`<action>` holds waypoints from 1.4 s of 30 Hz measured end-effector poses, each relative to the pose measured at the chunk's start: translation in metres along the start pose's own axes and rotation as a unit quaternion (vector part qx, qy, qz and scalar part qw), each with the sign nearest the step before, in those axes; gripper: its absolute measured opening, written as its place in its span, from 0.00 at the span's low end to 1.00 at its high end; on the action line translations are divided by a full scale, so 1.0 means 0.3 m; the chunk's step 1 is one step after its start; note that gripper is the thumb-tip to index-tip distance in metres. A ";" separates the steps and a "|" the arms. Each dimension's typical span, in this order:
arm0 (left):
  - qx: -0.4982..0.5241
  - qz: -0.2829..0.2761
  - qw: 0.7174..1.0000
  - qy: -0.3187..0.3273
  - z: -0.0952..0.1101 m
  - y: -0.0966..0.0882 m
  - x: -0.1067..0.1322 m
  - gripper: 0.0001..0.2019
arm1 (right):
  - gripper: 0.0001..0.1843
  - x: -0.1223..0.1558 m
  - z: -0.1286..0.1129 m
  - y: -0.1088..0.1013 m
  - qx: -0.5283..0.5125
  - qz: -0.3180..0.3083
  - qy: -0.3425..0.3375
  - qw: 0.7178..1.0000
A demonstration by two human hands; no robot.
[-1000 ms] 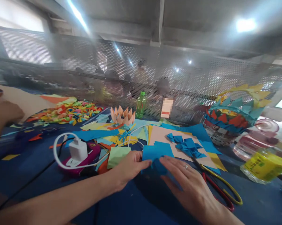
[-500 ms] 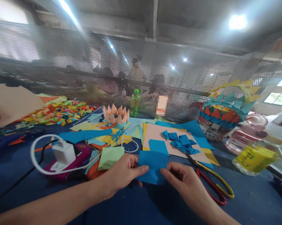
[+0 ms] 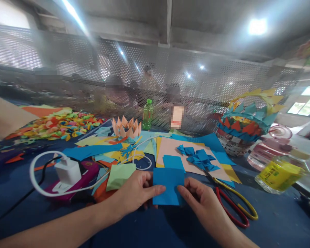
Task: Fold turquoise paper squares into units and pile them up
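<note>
A blue square of paper (image 3: 169, 193) is held up between both hands above the dark blue table. My left hand (image 3: 140, 189) pinches its left edge, the thumb lying across the front. On the opposite edge, my right hand (image 3: 197, 194) grips with thumb in front and fingers behind. Just beyond lies another blue paper square (image 3: 173, 163). Several folded blue paper pieces (image 3: 201, 159) rest on a pale pink sheet (image 3: 167, 146). Beside my left hand is a light green paper square (image 3: 121, 175). Scissors (image 3: 237, 206) with red and yellow handles lie right of my right hand.
A purple power strip (image 3: 89, 175) with a white charger (image 3: 67, 170) and cable stands at left. A peach folded-paper ring (image 3: 126, 129), a green bottle (image 3: 147, 115) and a paper basket (image 3: 234, 137) are farther back. A yellow-labelled bottle (image 3: 281, 172) stands at right.
The blue paper square now looks flatter and straighter between my hands, which keep their hold on it. The view has shifted slightly.
</note>
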State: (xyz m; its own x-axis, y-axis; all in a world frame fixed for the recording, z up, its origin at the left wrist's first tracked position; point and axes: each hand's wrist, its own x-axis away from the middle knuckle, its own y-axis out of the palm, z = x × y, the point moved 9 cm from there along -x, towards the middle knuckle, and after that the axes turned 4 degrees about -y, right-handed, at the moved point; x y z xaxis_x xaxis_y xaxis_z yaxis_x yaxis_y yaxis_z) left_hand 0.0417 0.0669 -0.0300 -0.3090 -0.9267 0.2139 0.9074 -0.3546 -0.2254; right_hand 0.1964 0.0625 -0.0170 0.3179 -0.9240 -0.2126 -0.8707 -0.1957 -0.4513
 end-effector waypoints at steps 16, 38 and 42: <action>0.041 -0.020 0.999 0.017 0.020 0.010 -0.008 0.20 | 0.15 -0.001 0.017 0.025 -0.051 -0.037 -0.003 0.998; 0.041 -0.028 0.998 0.033 0.058 0.033 0.032 0.24 | 0.15 -0.005 0.001 -0.060 -0.075 0.086 -0.008 0.993; 0.014 -0.073 0.995 0.063 0.070 0.060 0.044 0.23 | 0.16 0.001 -0.007 -0.062 -0.066 0.099 -0.004 0.993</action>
State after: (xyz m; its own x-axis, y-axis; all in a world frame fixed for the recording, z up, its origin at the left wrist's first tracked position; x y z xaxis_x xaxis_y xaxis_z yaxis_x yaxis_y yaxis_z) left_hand 0.0600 0.0507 -0.0112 -0.4705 -0.8740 0.1214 0.8569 -0.4854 -0.1736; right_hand 0.2119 0.0653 -0.0068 0.1378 -0.9463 -0.2925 -0.9578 -0.0521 -0.2827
